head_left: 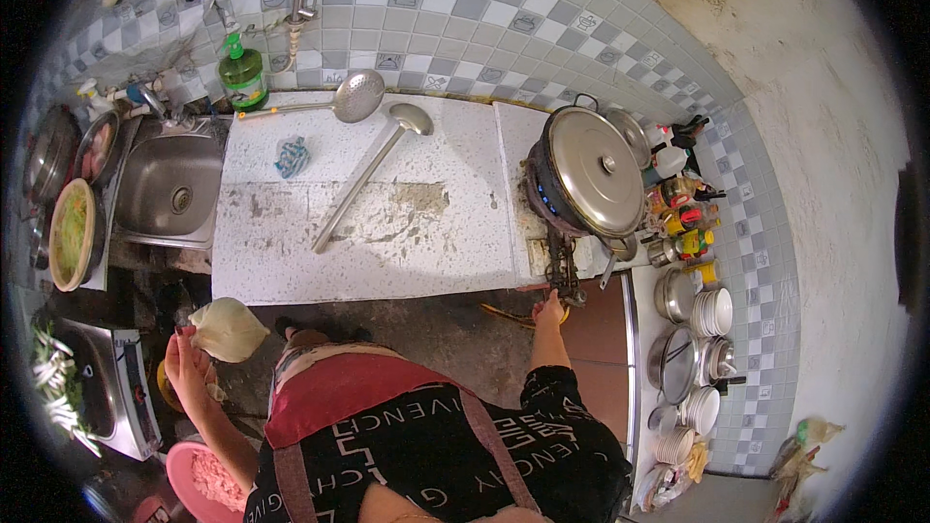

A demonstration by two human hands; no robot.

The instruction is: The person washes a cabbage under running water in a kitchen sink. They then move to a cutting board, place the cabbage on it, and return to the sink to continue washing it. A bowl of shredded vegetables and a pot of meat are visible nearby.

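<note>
My left hand (pixel 189 353) holds a pale round vegetable, a cabbage (pixel 229 329), down at the lower left below the counter edge. My right hand (pixel 549 310) reaches forward to the front of the gas stove (pixel 560 261), its fingers at the burner's control. On that burner sits a dark pot with a large metal lid (pixel 591 169), and blue flame shows under it. Two long metal tools lie on the speckled counter (pixel 291 271): a ladle (pixel 373 169) and a perforated skimmer (pixel 339 102).
A steel sink (pixel 174 189) lies left of the counter, with a green soap bottle (pixel 242 73) and a tap (pixel 302 0) behind. Bowls of food (pixel 73 232) stand at far left. Stacked plates and pots (pixel 697 329) fill the right shelf. A pink basin (pixel 199 479) sits low left.
</note>
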